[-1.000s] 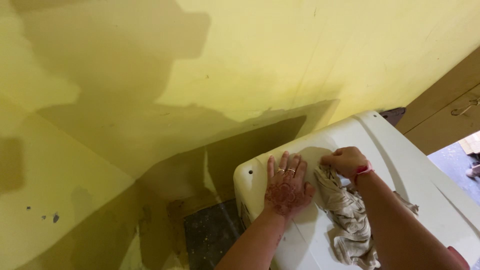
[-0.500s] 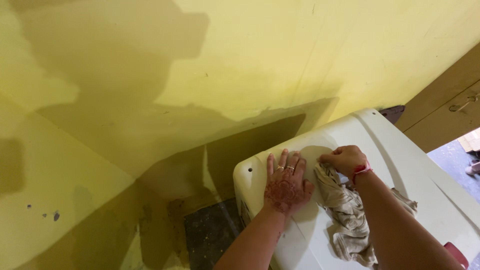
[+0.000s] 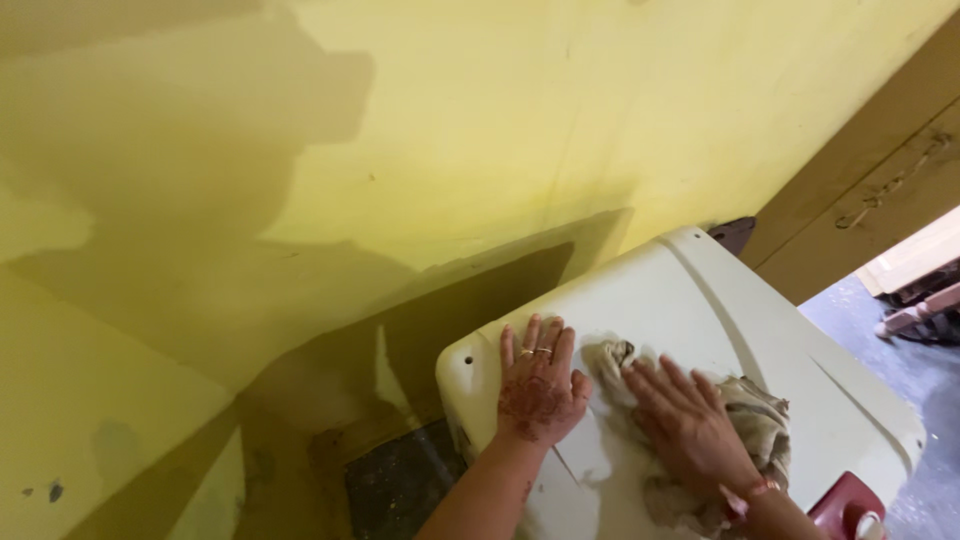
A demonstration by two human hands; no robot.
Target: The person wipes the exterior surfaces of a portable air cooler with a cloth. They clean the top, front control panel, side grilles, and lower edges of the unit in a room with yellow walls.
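Observation:
My left hand (image 3: 537, 385), with rings and a dark henna pattern on its back, lies flat with fingers spread on the top of a white plastic appliance lid (image 3: 690, 300). Beside it, my right hand (image 3: 683, 420) presses flat on a crumpled beige cloth (image 3: 760, 415) that rests on the same white surface. The cloth bunches out ahead of the fingers and to the right of the wrist. A red band sits on my right wrist.
A yellow wall (image 3: 480, 130) with dark shadows rises behind the appliance. A dark speckled floor patch (image 3: 395, 490) shows in the gap to its left. A wooden door (image 3: 880, 190) stands at the right, and a red part (image 3: 845, 505) sits at the lid's near corner.
My right hand has gone from pinching the cloth's far end to lying flat on top of it, lower on the lid. The view has shifted so everything sits further left.

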